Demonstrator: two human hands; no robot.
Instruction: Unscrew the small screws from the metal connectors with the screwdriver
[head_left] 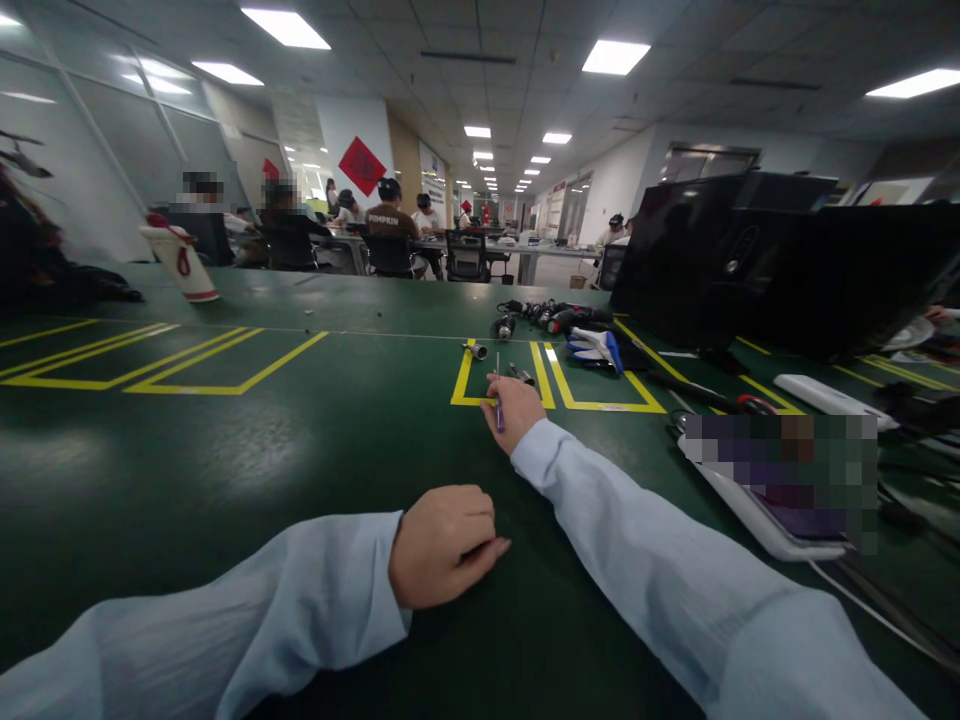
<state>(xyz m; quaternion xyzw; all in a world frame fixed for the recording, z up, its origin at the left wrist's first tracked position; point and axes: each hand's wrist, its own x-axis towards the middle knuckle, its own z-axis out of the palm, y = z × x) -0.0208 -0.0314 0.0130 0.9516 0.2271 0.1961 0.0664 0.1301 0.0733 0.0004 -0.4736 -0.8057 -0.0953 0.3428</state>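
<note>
My right hand (pixel 520 412) reaches out over the green table and is closed around a small screwdriver (pixel 500 414) with a purple handle, its thin shaft pointing away from me. Just beyond the fingers, inside a yellow taped rectangle (pixel 466 402), lie a metal cylindrical piece (pixel 477 351) and a second metal piece (pixel 523 375), partly hidden by the hand. Nearer to me, my left hand (pixel 444 548) rests on the table with its fingers curled in; nothing shows in it.
Behind the rectangle lie tangled black cables (pixel 534 312) and a white-and-blue glove (pixel 596 348). To the right are a blurred-out device on a white base (pixel 750 515), a white power strip (pixel 832 400) and black monitors (pixel 690 245). A paper cup (pixel 184 265) stands at far left.
</note>
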